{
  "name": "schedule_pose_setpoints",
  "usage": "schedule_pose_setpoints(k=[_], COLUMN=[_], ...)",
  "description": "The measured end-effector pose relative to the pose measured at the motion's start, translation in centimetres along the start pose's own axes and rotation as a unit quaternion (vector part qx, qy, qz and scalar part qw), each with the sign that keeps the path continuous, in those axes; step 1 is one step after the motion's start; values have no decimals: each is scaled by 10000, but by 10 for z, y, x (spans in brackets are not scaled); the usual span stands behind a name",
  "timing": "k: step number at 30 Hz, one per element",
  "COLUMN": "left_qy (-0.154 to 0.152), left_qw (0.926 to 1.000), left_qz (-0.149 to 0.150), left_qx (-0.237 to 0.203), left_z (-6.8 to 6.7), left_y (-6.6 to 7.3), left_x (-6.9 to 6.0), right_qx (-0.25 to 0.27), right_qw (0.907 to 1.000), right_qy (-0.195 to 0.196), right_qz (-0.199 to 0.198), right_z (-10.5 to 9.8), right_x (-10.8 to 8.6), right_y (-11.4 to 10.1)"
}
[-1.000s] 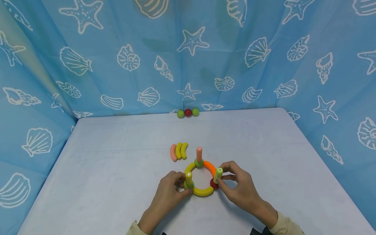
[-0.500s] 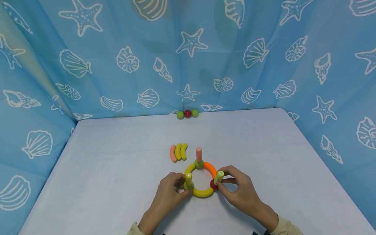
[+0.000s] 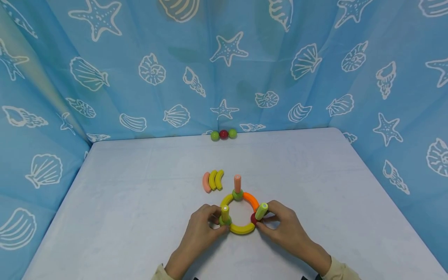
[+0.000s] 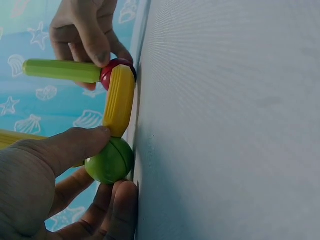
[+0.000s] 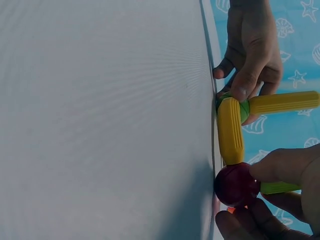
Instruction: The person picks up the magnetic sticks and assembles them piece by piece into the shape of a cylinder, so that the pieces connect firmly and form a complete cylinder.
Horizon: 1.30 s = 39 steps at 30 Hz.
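Curved sticks and balls form a ring on the table. Yellow curved sticks (image 3: 241, 230) and an orange one (image 3: 251, 200) link two green balls and a dark red ball. My left hand (image 3: 203, 227) grips the near-left green ball (image 4: 111, 162) between thumb and fingers; a yellow rod (image 3: 225, 213) stands in it. With thumb and fingers, my right hand (image 3: 288, 225) holds the dark red ball (image 5: 235, 186). From that ball a light green rod (image 3: 261, 211) rises, leaning right in the head view. A pink rod (image 3: 237, 183) stands in the far green ball (image 3: 238, 195).
Beyond the ring lie one pink curved stick (image 3: 206, 182) and two yellow ones (image 3: 216, 179), side by side. Two green balls and a red ball (image 3: 223, 134) sit in a row at the table's back edge. A blue shell-print curtain (image 3: 196, 77) hangs behind.
My right fingers have slid down from the light green rod to the dark red ball. That rod tilts more to the right. My left hand keeps its grip in place.
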State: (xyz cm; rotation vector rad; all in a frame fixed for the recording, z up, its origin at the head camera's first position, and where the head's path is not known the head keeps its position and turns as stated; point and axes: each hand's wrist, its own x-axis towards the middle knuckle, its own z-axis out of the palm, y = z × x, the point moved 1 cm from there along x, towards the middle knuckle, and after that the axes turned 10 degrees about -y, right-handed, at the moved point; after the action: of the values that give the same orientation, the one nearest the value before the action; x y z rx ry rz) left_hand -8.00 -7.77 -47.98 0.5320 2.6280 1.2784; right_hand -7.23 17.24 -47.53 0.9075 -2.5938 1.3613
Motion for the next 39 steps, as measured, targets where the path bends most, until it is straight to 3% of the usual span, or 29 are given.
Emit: schedule_pose_setpoints(k=[7, 16, 30, 39], left_qy=[-22, -67, -162, -111], left_qw=[10000, 10000, 9998, 9998], left_qz=[-19, 47, 22, 71], left_qx=[10, -50, -151, -176], left_z=[0, 0, 6, 1], left_y=[1, 2, 2, 2], left_x=[1, 2, -2, 0], right_qx=[-12, -218, -193, -189], right_qw=[9997, 9997, 9994, 9991], right_qy=[-88, -17, -88, -45], right_qz=[245, 64, 275, 364], right_z=[0, -2, -1, -2], right_x=[-1, -4, -11, -4], right_y=[3, 3, 5, 5])
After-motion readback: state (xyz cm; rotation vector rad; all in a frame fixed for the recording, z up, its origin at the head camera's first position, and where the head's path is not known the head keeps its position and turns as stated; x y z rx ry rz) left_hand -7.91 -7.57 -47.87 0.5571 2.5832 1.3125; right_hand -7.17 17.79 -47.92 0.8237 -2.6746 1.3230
